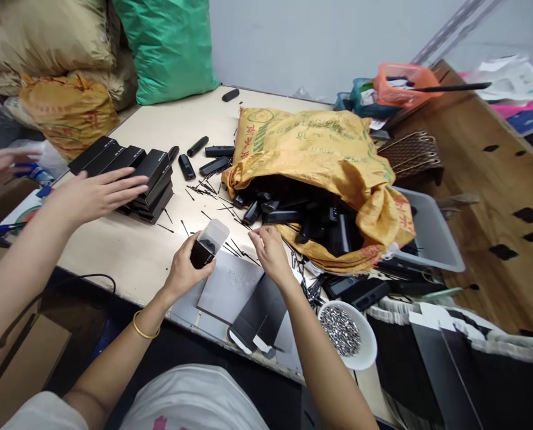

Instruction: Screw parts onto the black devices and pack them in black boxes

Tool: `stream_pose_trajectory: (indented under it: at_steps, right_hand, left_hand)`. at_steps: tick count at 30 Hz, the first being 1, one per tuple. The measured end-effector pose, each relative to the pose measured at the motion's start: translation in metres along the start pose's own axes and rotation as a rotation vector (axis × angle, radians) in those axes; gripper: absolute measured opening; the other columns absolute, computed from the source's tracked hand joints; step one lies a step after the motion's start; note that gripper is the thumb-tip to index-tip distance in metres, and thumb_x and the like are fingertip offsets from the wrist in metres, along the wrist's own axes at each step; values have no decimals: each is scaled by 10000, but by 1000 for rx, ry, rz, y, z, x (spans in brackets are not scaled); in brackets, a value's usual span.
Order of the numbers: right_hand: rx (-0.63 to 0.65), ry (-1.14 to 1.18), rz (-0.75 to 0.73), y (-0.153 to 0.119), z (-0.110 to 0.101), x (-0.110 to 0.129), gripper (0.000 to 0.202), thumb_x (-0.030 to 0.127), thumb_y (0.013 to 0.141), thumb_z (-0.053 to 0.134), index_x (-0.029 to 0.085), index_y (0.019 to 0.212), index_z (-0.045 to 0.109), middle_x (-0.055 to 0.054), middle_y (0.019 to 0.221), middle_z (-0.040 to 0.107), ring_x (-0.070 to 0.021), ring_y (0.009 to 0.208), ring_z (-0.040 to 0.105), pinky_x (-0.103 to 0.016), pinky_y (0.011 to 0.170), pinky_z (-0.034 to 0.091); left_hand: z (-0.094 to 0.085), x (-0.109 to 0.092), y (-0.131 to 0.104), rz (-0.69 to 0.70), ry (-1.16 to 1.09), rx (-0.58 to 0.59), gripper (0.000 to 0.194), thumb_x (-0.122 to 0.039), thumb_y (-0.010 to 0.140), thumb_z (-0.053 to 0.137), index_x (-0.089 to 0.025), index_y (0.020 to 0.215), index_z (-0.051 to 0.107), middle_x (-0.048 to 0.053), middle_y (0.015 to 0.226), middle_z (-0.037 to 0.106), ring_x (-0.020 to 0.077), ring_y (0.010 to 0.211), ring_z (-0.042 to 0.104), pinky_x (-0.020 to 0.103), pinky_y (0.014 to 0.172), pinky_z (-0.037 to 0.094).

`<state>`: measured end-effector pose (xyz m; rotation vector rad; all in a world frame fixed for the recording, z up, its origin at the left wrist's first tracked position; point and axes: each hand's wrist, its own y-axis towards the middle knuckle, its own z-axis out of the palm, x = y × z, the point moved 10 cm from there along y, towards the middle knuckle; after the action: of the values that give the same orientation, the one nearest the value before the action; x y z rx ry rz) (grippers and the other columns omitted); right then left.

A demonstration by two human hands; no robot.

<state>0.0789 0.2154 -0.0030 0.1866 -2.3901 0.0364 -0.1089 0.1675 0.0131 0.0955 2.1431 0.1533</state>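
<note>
My left hand (pixel 183 272) is wrapped round a small black box (pixel 201 254), tilted, with its pale end flap standing open. Dark contents show inside its mouth, too small to name. Just to the right, my right hand (pixel 270 249) is closed, thumb and fingertips together above thin black sticks (pixel 237 246) strewn on the table. Whatever the fingertips hold, if anything, is too small to make out. Beneath the hands lie a grey board (pixel 230 283) and a flat, unfolded black carton (pixel 260 313). By my right forearm sits a white bowl (pixel 368 343) of small shiny metal pieces (pixel 340 331).
An open yellow sack (pixel 306 140) spills black handheld devices (pixel 284 217) ahead of my right hand. Another person's hand (pixel 103 194) reaches over stacked black boxes (pixel 156 173) at left. A translucent bin (pixel 437 239) and flat black cartons (pixel 432 364) are at right.
</note>
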Motion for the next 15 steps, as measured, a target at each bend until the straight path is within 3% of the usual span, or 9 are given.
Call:
stream_pose_trajectory:
  at_steps: [2,4,6,8,10,12,14,15]
  right_hand:
    - [117,-234,142,4,14,-32,148,200,805,527,119,811,651,-168,961,597,-302,1026,526,-426,895,402]
    - [214,-294,189,7,26,-49,65,93,708,574,113,684,632,-172,875,622,-304,961,563,-404,847,425]
    - [213,-260,188,9,26,-53,85,49,664,572,120,627,601,-146,786,630,-270,865,598,-364,787,450]
    - [185,-225,191,7,14,-50,74,76,699,542,131,693,591,-101,734,627,-216,762,611,-327,722,472]
    - [64,-3,164,-2,-10,-37,121,154,780,498,151,882,562,-49,729,622,-168,663,604,-305,649,492]
    - [-148,373,82,-16,-42,-17,247,258,835,493,203,1074,461,0,749,612,-142,600,592,-300,598,505]
    - [-371,620,-22,-37,-72,1,307,322,835,539,249,1109,419,18,770,598,-135,595,584,-303,595,510]
    - [-430,604,-75,-46,-81,12,269,325,830,558,254,1067,454,15,772,594,-138,619,582,-307,618,510]
  left_hand:
    - [-1,-7,-3,18,-39,-16,650,-300,718,643,-164,1303,393,110,1226,568,244,1138,547,351,957,453]
    - [5,-21,-6,78,-61,-14,703,-284,722,648,-202,1346,334,90,1276,542,245,1167,534,351,972,452]
    - [17,-35,-8,126,-57,-8,749,-269,719,658,-260,1367,284,55,1323,511,244,1197,517,358,988,449]
    - [31,-43,-9,138,-33,6,768,-257,720,660,-307,1370,255,24,1347,490,244,1218,501,368,1002,445]
    - [44,-46,-10,135,-14,21,770,-241,728,653,-334,1371,240,8,1354,480,246,1240,481,374,1017,436]
    - [52,-47,-12,137,-20,24,764,-213,737,639,-341,1375,238,9,1356,475,246,1263,456,373,1032,422]
    - [56,-48,-13,140,-49,29,766,-185,741,625,-329,1385,235,26,1365,463,248,1284,429,373,1047,402]
    - [58,-49,-14,144,-67,37,769,-173,742,617,-317,1391,231,39,1375,450,250,1294,415,377,1056,388]
